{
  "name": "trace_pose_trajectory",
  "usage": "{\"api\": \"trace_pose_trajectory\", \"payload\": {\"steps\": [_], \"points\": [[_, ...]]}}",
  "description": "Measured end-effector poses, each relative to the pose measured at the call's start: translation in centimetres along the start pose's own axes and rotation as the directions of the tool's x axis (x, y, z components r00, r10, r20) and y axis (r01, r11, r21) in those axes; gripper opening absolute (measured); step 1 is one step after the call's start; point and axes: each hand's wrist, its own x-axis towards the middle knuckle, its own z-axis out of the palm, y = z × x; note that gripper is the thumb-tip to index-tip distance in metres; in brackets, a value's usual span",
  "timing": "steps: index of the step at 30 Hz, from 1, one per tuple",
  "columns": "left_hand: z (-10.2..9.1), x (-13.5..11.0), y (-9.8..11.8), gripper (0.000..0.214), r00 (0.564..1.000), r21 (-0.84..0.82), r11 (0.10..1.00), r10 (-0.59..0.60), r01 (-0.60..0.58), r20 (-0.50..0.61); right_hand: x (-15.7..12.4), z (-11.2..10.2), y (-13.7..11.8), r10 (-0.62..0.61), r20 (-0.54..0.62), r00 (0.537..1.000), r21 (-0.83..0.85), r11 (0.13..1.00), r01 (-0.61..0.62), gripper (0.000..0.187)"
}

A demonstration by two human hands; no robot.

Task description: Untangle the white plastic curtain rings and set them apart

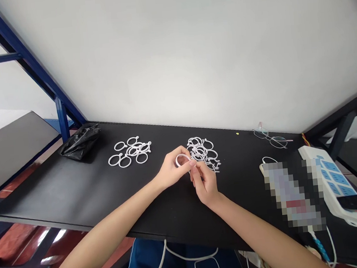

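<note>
Between my two hands, over the middle of the black table, is a white plastic ring (177,161). My left hand (173,167) is closed around it, thumb and fingers gripping its side. The fingertips of my right hand (204,183) pinch at the ring's right end, where the small joint is hidden by the fingers. Just behind my right hand lies a tangled pile of white rings (199,149), some with open ends. Farther left is a looser group of white rings (132,151), each with a small round knob.
A crumpled black plastic bag (81,142) sits at the table's (77,194) far left. To the right are eyeglasses (270,137), a blurred-out phone (290,195) with a cable and a white power strip (331,182). A white wall (191,65) rises behind; white cords hang over my lap.
</note>
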Motion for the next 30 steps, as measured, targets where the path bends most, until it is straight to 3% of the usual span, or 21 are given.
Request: {"api": "trace_pose_trajectory", "payload": {"steps": [5, 11, 14, 30], "points": [[0.41, 0.08, -0.08, 0.035, 1.0, -0.107, 0.994, -0.018, 0.02, 0.015, 0.05, 0.0, -0.02, 0.005, 0.023, 1.0, 0.01, 1.0, -0.005, 0.017], [0.16, -0.12, -0.05, 0.036, 0.995, 0.106, 0.994, 0.0, 0.011, -0.097, 0.01, -0.15, -0.09, 0.027, 0.031, 0.999, -0.005, 1.0, -0.027, 0.018], [-0.01, -0.2, -0.16, 0.039, 0.995, 0.209, 0.978, 0.027, -0.006, -0.098, 0.11, -0.26, -0.25, 0.011, 0.039, 0.999, -0.024, 1.0, -0.01, 0.018], [-0.2, 0.01, -0.42, 0.035, 0.99, 0.316, 0.949, 0.05, -0.007, -0.13, -0.06, -0.16, -0.25, 0.039, 0.056, 0.998, -0.145, 0.989, -0.03, 0.028]]}}
